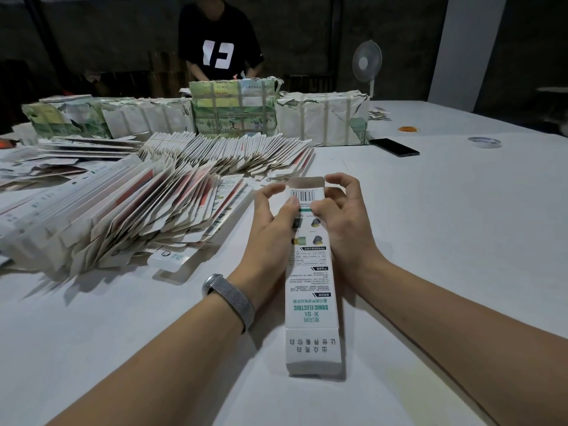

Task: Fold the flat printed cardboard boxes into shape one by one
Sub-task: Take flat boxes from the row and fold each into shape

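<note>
A long white printed cardboard box [311, 302] with green lettering and a barcode lies lengthwise on the white table [445, 241], squared into shape. My left hand [272, 222] grips its far end from the left, thumb by the barcode. My right hand [341, 216] holds the same end from the right, fingers curled over the raised end flap [305, 182]. The near flap sticks out toward me. Fanned piles of flat printed boxes [123, 210] lie to the left, and another row [233, 152] lies behind.
Strapped bundles of flat boxes [233, 109] and a wrapped pack [325, 118] stand at the back. A person in a black shirt [219, 41] stands behind them. A phone [394, 146], rubber bands [408, 129], a tape roll [484, 142] and a fan [367, 61] are at the right.
</note>
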### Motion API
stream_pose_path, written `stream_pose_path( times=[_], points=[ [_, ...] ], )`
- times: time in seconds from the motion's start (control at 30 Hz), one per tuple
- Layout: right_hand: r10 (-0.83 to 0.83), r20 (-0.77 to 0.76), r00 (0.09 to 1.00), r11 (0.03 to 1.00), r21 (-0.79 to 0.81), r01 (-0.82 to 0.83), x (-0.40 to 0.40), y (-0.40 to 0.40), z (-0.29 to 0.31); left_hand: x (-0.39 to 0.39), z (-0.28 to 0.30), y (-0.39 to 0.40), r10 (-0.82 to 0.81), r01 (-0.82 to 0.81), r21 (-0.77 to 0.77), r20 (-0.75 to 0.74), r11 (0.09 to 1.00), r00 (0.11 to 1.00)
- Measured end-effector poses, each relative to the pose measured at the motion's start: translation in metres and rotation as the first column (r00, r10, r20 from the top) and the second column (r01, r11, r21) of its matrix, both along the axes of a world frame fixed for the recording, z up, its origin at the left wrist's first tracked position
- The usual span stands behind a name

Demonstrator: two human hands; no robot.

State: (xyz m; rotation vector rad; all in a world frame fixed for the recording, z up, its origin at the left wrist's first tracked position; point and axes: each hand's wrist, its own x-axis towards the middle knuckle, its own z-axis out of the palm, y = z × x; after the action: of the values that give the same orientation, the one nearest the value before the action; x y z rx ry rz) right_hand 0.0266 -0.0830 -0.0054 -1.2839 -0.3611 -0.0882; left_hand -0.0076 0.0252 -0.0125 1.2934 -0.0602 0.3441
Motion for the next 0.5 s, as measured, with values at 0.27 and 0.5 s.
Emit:
stream_pose_path(
  times=[0.27,0.5],
  points=[
    [0.033,0.007,0.999,0.999,-0.006,-0.033,0.0033,-0.0006,-0.0024,-0.0006,0.0001,-0.0004,-0.039,0.039,0.029,-0.019,0.999,0.999],
    [0.115,-0.068,0.991,0.992,0.053,-0.112,0.0079,0.0038,-0.0051,-0.0003,0.0007,-0.0022,-0.036,0.037,0.026,-0.019,0.999,0.999]
  ],
)
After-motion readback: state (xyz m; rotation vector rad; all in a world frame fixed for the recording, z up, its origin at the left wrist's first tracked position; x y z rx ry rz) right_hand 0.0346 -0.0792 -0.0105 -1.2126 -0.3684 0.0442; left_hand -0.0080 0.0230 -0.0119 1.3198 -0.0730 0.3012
